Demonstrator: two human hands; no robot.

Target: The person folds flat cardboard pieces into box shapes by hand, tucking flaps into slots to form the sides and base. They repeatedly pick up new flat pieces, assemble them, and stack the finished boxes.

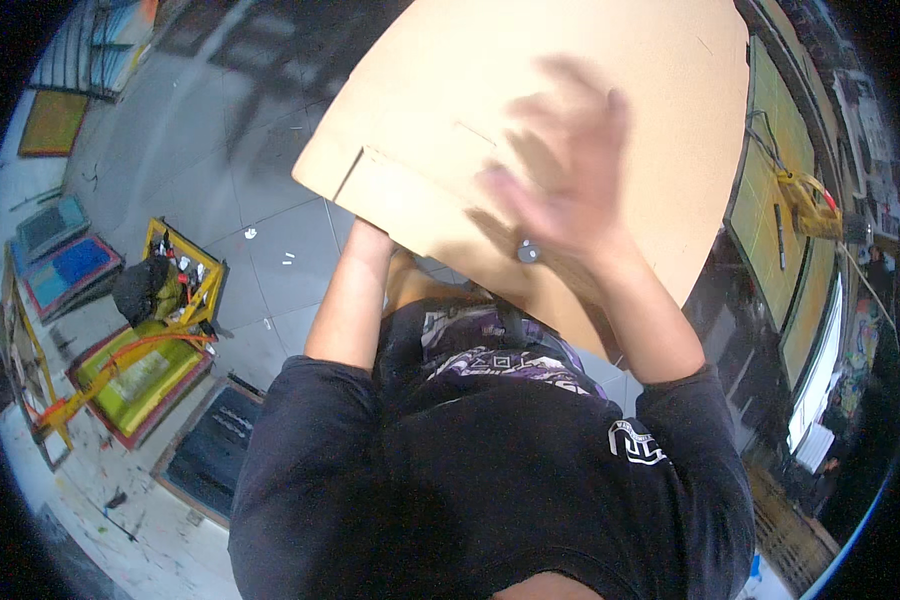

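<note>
A large tan cardboard sheet [660, 130] spreads out in front of my body, with a cut slit and a folded-looking strip along its near left edge. My left forearm [352, 290] reaches up to that edge, and the hand itself is hidden beneath the cardboard, so its fingers do not show. Over the sheet's upper face hovers my right hand [570, 165], smeared by motion, with its fingers apart and nothing in them. A small dark round thing [528, 250] shows near the right wrist; what it is I cannot make out.
On the left, a yellow crate-like frame [215, 280] holds small items, near a blue framed panel [75, 265], a yellow-green framed panel [145, 380] and a dark framed panel [210, 450]. A worktable [760, 240] with a yellow tool [810, 205] stands at right. White scraps dot the tiled floor [270, 220].
</note>
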